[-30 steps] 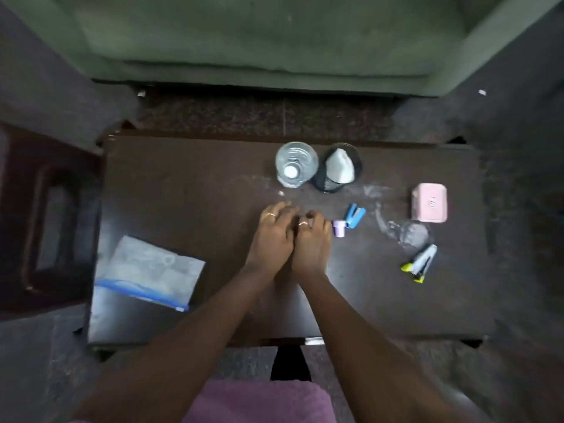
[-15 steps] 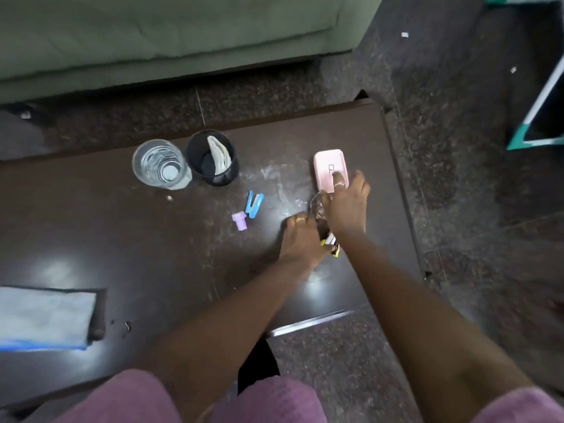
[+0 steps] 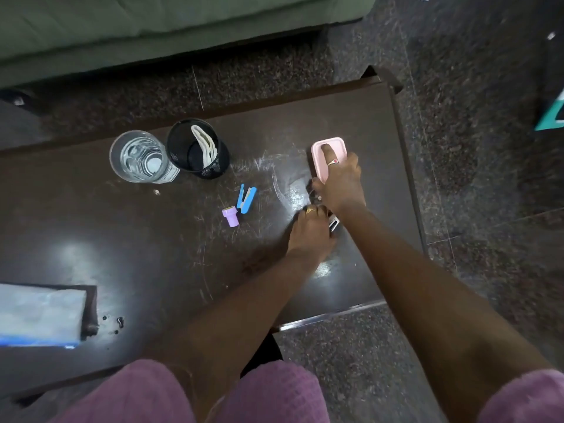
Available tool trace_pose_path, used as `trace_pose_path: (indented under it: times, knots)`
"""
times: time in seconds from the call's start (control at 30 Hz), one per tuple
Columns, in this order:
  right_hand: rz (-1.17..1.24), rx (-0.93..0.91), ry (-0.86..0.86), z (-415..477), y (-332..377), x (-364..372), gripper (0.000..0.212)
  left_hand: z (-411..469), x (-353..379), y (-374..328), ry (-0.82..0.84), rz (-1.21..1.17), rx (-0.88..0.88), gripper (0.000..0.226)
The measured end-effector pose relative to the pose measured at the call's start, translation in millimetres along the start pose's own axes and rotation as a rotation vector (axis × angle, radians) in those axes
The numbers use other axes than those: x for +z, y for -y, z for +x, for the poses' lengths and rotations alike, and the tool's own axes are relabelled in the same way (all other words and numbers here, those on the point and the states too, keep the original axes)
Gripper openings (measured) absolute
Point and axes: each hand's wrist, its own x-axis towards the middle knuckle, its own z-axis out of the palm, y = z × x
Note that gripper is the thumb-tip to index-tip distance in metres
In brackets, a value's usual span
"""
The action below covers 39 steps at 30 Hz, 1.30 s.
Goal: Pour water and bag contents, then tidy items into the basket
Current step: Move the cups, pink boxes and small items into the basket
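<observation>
Nearest the person, at the left edge of the dark worktop (image 3: 128, 257), lies the clear zip bag (image 3: 39, 315) with its blue seal. It looks flat and emptied, so the bag contents seem already tipped out, and it sits out of the way of the sorting.

Farther in, the left hand (image 3: 311, 232) rests palm down over something light-coloured. Only a pale sliver shows by its knuckles, likely the small pens or markers. Its fingers curl over them as if gathering them, but I cannot tell whether the grip has closed on them.

Just beyond and touching it, the right hand (image 3: 340, 181) lies on the pink case (image 3: 328, 149). One finger reaches across the lid and the thumb side hugs the near-left edge. The grip is wrapped on the case, probably so it can be lifted and carried to the basket in one go with what the left hand collects.

To the left, apart from both hands, the blue stapler (image 3: 246, 199) and the lilac stamp (image 3: 230, 216) lie loose, almost touching each other, not yet collected.

Farther still stand the glass (image 3: 139, 157), holding water, and just beside it the black mesh basket (image 3: 198, 149), upright with a folded white item inside. The basket is well apart from the hands, so everything gathered must cross the worktop to reach it. Beyond are the stone floor and a green sofa.
</observation>
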Motion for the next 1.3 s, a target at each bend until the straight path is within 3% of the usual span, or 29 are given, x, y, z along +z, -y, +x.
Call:
trace_pose_path:
  times: [0.4, 0.57, 0.73, 0.83, 0.97, 1.1, 1.3]
  knots:
    - [0.016, -0.001, -0.118, -41, 0, 18, 0.068, -33, -14, 61, -0.024, -0.088, -0.013, 0.03]
    - [0.15, -0.074, -0.161, -97, 17, 46, 0.072, -77, -19, 105, -0.159, -0.261, -0.012, 0.032]
    - [0.166, -0.064, -0.151, -147, 57, 78, 0.073, -126, -42, 163, -0.218, -0.252, -0.055, 0.035]
    - [0.119, -0.204, -0.078, -169, 100, 98, 0.066, -156, -68, 208, -0.284, -0.255, -0.101, 0.035]
    - [0.114, -0.428, 0.037, -186, 182, 125, 0.065, -197, -113, 280, -0.504, -0.288, -0.18, 0.04]
    - [0.185, -0.628, 0.125, -189, 301, 158, 0.07, -241, -182, 371, -0.734, -0.306, -0.394, 0.036]
    - [0.165, -0.91, 0.254, -203, 500, 186, 0.081, -312, -280, 489, -1.183, -0.567, -0.765, 0.032]
